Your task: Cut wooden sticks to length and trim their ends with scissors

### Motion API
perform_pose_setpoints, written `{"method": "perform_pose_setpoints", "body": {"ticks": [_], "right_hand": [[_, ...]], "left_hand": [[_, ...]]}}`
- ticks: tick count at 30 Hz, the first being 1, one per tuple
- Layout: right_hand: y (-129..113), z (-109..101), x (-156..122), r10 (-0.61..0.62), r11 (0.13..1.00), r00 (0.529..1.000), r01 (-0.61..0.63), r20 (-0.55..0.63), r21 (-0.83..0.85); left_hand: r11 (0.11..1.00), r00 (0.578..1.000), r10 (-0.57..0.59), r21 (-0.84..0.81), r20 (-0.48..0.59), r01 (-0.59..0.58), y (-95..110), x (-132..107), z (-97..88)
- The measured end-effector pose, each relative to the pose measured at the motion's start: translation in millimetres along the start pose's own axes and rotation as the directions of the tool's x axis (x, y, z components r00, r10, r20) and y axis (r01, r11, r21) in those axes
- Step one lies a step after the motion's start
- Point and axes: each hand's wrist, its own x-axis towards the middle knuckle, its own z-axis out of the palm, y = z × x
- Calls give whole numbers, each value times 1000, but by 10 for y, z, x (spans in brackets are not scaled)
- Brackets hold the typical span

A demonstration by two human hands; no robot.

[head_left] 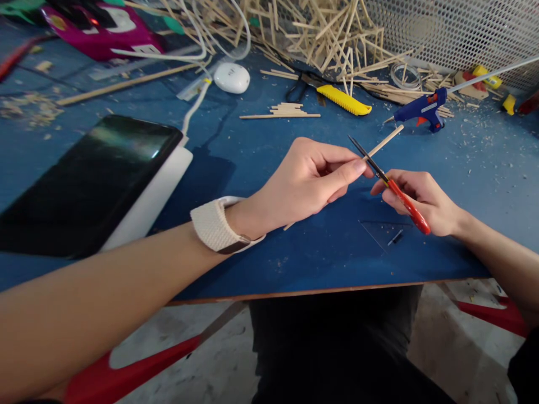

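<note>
My left hand, with a pale woven band on its wrist, is closed and pinches a thin wooden stick between thumb and fingers. The stick slants up to the right. My right hand is closed around needle-nose pliers with red grips and thin dark jaws. Those jaws cross the stick just beside my left fingertips. Whether they press on it I cannot tell. Beyond my hands, a small stack of short sticks lies on the blue table. A clear set square lies below my right hand.
A blue glue gun, a yellow utility knife and a large heap of sticks lie at the back. On the left are a dark tablet, a white earbud case and a magenta box with cables.
</note>
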Motion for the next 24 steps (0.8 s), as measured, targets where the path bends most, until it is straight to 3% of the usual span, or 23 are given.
{"method": "perform_pose_setpoints", "body": {"ticks": [9, 17, 24], "right_hand": [[41, 11, -18, 33, 999, 999, -34, -26, -33], [76, -10, 8, -72, 991, 997, 68, -23, -118], [135, 6, -3, -106, 989, 993, 100, -46, -109]], "left_hand": [[999, 999, -36, -9, -7, 36, 15, -1, -7], [984, 987, -46, -165, 154, 71, -14, 37, -21], [997, 993, 38, -72, 112, -30, -4, 67, -37]]}}
